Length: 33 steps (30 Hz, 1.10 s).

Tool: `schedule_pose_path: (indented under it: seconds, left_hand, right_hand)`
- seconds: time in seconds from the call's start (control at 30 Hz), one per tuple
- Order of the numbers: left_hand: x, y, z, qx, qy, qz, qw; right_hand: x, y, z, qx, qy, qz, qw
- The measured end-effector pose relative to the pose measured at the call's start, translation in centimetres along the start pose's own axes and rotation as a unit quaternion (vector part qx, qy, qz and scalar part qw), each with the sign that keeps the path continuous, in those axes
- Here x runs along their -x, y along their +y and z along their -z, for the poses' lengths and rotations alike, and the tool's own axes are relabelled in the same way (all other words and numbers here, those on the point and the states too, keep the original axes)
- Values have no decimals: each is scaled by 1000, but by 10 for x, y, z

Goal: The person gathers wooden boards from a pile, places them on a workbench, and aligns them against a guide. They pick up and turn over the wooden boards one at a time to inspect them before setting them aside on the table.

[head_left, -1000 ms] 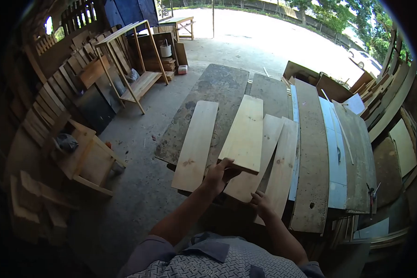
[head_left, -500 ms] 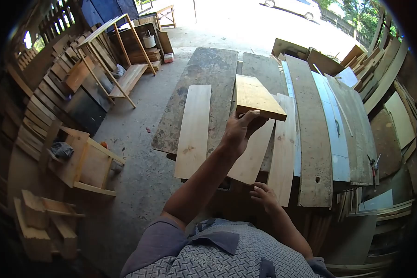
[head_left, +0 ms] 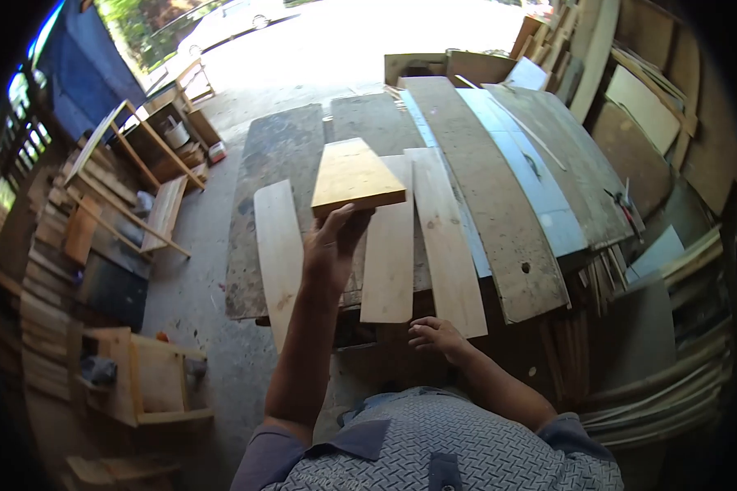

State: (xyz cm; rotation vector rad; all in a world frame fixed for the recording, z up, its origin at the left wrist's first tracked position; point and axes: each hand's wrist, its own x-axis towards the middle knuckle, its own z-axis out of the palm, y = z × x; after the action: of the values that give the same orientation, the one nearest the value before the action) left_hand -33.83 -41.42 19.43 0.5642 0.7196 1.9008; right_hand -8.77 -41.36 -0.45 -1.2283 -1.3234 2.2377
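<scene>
My left hand [head_left: 329, 239] is closed on the near end of a short wooden board [head_left: 356, 176], holding it raised above the table. The board's pale top face and darker near edge show, and my fingers are partly hidden under it. My right hand [head_left: 438, 340] is just off the near end of a middle plank [head_left: 387, 282], fingers loosely bent and nothing seen in them. On its right lies a longer knotted plank [head_left: 450, 245]. Another pale plank [head_left: 277, 245] lies to the left, partly behind my left forearm.
The planks rest on a stained worktable [head_left: 246, 278], overhanging its near edge. A long grey-brown board [head_left: 499, 213] and a light-blue panel [head_left: 540, 188] lie to the right. Wooden frames [head_left: 160, 380] stand on the floor at left. Stacked boards [head_left: 647, 106] lean at right.
My view has turned right, so the scene sits further left. My left hand still holds up the board. My right hand is now slightly apart from the middle plank's end.
</scene>
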Motion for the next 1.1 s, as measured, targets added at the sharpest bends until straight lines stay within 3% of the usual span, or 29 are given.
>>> schedule_pose_path:
  seconds: [0.17, 0.83, 1.1]
  left_hand:
    - [3, 3, -3, -15, 0, 30, 999]
    - [-4, 10, -3, -39, -11, 8, 999]
    - [-1, 10, -8, -10, 26, -1, 1000]
  right_hand:
    - [-1, -6, -3, 9, -23, -11, 1000]
    - [-22, -25, -12, 34, -75, 15, 996]
    - [-16, -38, -17, 46, -39, -4, 998]
